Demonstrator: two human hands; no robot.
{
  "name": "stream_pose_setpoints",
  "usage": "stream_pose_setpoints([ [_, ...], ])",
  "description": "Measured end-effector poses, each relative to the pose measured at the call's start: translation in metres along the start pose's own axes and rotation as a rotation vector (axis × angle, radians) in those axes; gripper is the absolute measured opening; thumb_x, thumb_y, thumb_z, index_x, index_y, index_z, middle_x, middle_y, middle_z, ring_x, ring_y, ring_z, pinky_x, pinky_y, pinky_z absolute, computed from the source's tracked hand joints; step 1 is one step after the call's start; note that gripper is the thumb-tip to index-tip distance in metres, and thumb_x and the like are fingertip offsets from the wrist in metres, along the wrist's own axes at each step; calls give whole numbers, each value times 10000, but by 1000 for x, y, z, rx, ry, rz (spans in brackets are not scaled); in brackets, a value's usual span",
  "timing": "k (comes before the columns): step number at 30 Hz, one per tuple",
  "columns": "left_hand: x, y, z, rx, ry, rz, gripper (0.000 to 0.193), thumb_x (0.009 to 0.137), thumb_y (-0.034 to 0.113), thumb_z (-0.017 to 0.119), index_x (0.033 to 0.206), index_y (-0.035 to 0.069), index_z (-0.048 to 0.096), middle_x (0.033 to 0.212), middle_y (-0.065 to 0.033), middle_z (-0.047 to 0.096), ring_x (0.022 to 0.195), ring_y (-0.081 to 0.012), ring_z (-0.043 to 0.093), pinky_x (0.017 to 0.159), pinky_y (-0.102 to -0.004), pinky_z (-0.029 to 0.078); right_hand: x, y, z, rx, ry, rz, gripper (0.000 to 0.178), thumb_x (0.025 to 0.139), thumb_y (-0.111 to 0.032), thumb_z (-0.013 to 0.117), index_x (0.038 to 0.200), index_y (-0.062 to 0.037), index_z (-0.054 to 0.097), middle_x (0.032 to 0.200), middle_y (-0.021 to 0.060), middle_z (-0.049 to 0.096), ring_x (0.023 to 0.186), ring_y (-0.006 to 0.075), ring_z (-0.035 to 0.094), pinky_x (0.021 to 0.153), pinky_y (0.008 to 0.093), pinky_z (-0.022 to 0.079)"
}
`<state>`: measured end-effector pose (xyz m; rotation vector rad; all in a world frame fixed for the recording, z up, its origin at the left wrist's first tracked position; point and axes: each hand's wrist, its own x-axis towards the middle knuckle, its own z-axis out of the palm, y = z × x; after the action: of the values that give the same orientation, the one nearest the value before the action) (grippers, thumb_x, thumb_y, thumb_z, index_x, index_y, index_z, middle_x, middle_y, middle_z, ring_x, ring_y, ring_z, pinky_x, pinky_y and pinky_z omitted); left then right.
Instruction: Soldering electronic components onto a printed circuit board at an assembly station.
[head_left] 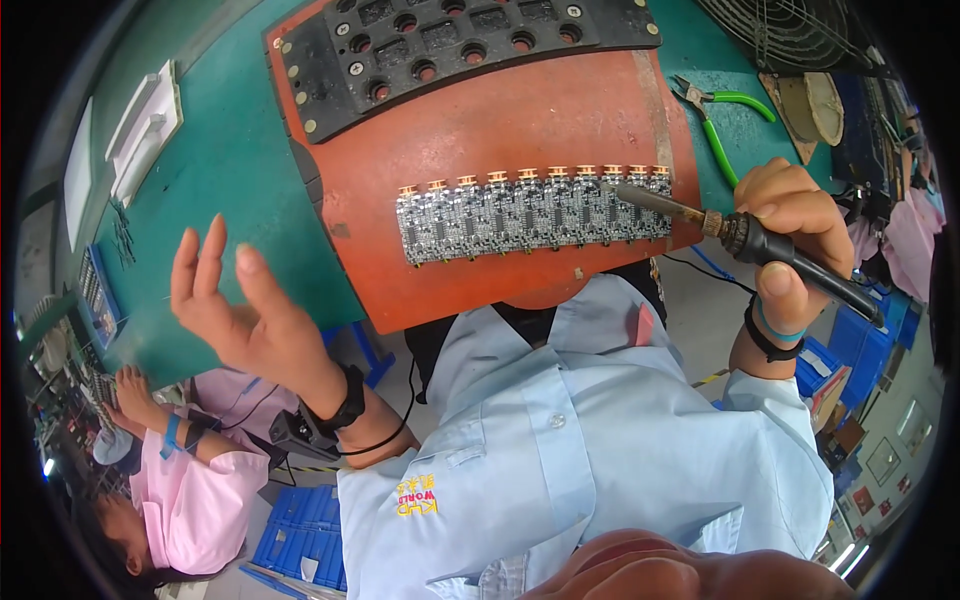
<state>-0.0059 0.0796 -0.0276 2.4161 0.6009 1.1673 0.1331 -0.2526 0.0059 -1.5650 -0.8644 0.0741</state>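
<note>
My right hand [800, 228] grips a soldering iron [770, 248] by its black handle. The iron's dark tip lies over the right part of a circuit board panel [530, 220], close to its upper edge; whether it touches cannot be made out. Densely packed with small parts, the panel has a row of orange-and-metal pieces along its far edge and rests on a reddish-orange mat [370, 220]. Off to the left, my left hand [245, 305] is raised with its fingers apart, holding nothing. A black strap circles each of my wrists.
A black fixture plate [440, 50] with round holes lies at the mat's far side. Green-handled cutters [722, 120] lie right of the mat, below a fan guard [780, 30]. White foam pieces [145, 130] sit far left on the green table. A co-worker in pink [200, 490] works at lower left.
</note>
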Motion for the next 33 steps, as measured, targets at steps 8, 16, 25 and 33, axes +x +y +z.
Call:
stream_pose_setpoints([
  [8, -9, -1, 9, -11, -48, -66, 192, 867, 114, 597, 1034, 48, 663, 1153, -114, 551, 1073, -215, 489, 908, -331, 383, 9, 1, 11, 21, -39, -25, 339, 748, -216, 707, 914, 49, 577, 815, 135, 580, 711, 197, 535, 629, 292, 415],
  [16, -9, -2, 9, -30, -73, -89, 169, 863, 106, 594, 1000, 45, 671, 1144, -116, 557, 1069, -212, 491, 904, -330, 385, 17, 2, 16, -58, -120, -43, 305, 738, -162, 709, 903, 61, 581, 823, 144, 599, 712, 201, 558, 637, 296, 434],
  [25, -9, -1, 8, -29, -88, -103, 159, 864, 102, 590, 984, 35, 670, 1143, -125, 559, 1079, -212, 492, 905, -332, 390, 18, -2, 22, -133, -106, 43, 391, 752, -303, 703, 880, 38, 560, 775, 135, 544, 689, 221, 506, 631, 322, 400],
  [33, -8, -1, 9, -27, -100, -98, 155, 869, 106, 586, 978, 33, 670, 1145, -127, 558, 1072, -210, 498, 901, -330, 393, 20, -2, 21, -123, -119, 34, 380, 750, -291, 702, 875, 39, 561, 788, 139, 542, 696, 224, 509, 635, 320, 401],
])
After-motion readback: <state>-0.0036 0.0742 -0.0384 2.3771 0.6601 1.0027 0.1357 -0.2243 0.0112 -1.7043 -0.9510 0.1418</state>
